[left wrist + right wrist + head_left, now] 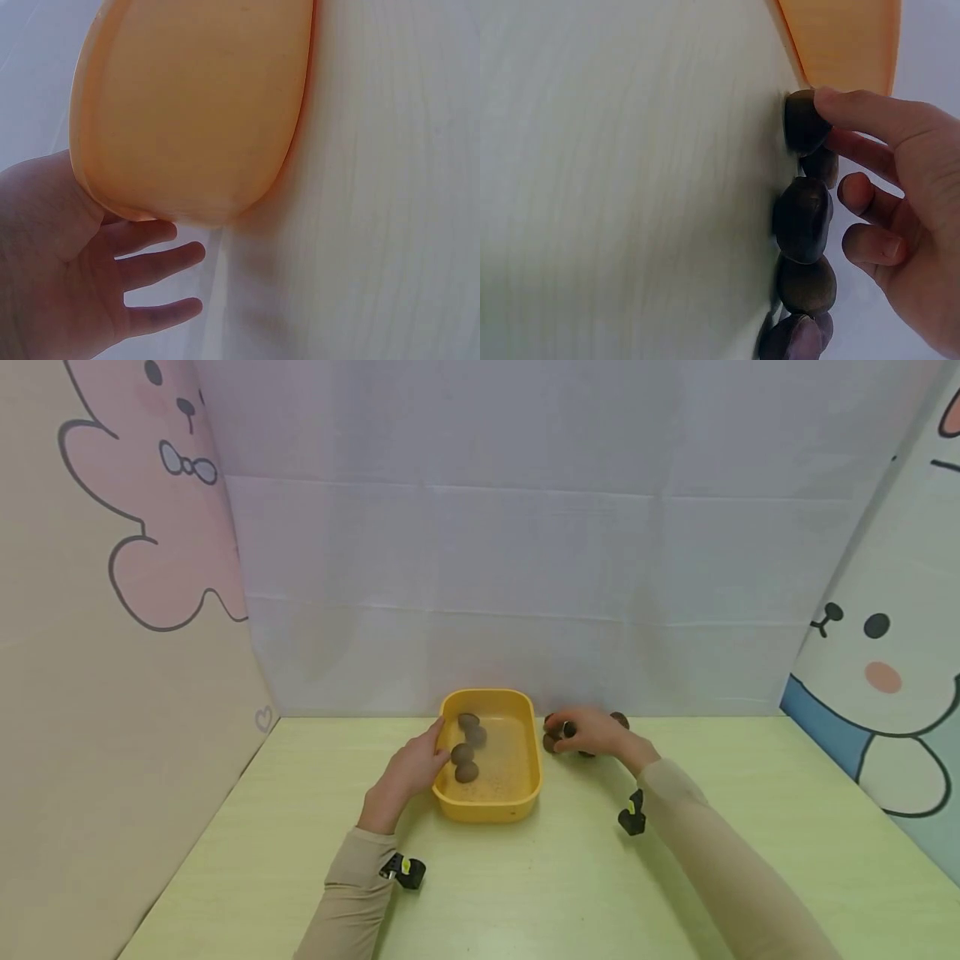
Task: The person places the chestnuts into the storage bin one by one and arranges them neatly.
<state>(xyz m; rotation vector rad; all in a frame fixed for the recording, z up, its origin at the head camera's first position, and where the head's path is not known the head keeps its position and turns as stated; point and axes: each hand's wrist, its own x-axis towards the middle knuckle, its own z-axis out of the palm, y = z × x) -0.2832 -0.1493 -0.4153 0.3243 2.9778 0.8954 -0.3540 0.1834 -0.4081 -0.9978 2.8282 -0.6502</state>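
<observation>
At the left side of a yellow plastic tub (487, 811), my left hand (412, 766) grips the rim, thumb over the edge. In the left wrist view, three fingers (161, 268) spread out below the tub's outer wall (191, 112). Several dark brown roundish pieces (462, 753) lie along the tub's left inside. To the right of the tub, my right hand (592, 732) pinches a dark roundish piece (804, 124) between thumb and index finger, the other fingers loosely bent. More such glossy dark pieces (803, 220) lie in a row beside that hand, partly hidden by it in the head view.
The pale wooden table (495, 893) ends at a white cloth backdrop (525, 552) right behind the tub. Printed side panels (150, 693) stand at left and right. A dark piece (619, 719) lies behind my right wrist, near the backdrop.
</observation>
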